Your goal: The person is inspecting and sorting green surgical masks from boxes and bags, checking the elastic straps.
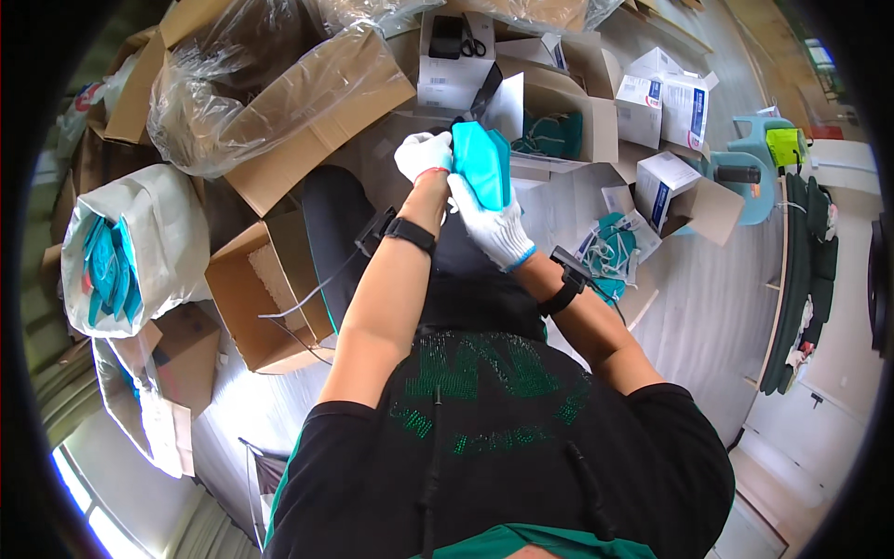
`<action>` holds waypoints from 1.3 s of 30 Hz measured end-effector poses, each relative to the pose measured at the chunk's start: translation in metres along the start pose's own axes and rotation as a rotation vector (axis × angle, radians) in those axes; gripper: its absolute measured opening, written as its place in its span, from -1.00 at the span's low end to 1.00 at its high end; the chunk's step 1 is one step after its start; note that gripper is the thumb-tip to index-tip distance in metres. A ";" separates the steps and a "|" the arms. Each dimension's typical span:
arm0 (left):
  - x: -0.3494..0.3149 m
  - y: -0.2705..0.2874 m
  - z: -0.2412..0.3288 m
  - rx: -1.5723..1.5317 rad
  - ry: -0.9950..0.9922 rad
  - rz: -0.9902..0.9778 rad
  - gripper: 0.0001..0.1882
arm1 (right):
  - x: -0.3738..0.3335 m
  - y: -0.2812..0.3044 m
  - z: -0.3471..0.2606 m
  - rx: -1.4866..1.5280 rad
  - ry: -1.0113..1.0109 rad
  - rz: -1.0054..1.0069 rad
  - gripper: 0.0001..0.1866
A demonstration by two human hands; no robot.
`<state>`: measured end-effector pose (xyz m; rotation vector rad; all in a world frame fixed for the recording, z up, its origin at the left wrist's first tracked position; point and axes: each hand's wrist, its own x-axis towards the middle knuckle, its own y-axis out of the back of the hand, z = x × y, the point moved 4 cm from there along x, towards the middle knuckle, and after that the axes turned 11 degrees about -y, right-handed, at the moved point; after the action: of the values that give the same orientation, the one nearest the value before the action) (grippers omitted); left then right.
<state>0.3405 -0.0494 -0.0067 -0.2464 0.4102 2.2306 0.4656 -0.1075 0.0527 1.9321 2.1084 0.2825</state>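
Observation:
My right hand, in a white knit glove, grips a folded teal face mask; a second layer or mask shows behind its right edge. Beside the mask's left edge, my left hand is curled closed in a matching glove. Its fingertips are turned away, so what they pinch is hidden. To the right, a small open carton holds a pile of teal masks with white straps. More teal masks lie inside the brown carton just beyond my hands.
A large carton with a clear plastic liner stands at the far left. Left of me are a cream sack of teal pieces and an open brown box. Scissors lie on a white box ahead. A blue plastic stool stands right.

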 end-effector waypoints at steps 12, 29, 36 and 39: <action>-0.006 -0.019 -0.041 0.060 0.091 0.117 -0.83 | -0.024 0.040 0.005 -0.484 0.638 -0.019 -0.74; -0.014 0.015 -0.033 -0.012 -0.166 -0.284 -0.30 | 0.031 0.034 0.008 -0.473 -0.089 0.246 -0.01; -0.011 0.024 -0.052 0.033 0.045 -0.236 -0.23 | 0.030 0.033 0.024 -0.443 0.106 0.349 -0.26; -0.014 0.025 -0.054 0.026 0.009 -0.250 -0.16 | 0.034 0.030 0.042 -0.478 0.135 0.117 -0.55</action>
<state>0.3323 -0.0941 -0.0472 -0.2784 0.3902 1.9787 0.5048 -0.0720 0.0202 1.7824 1.7889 0.8742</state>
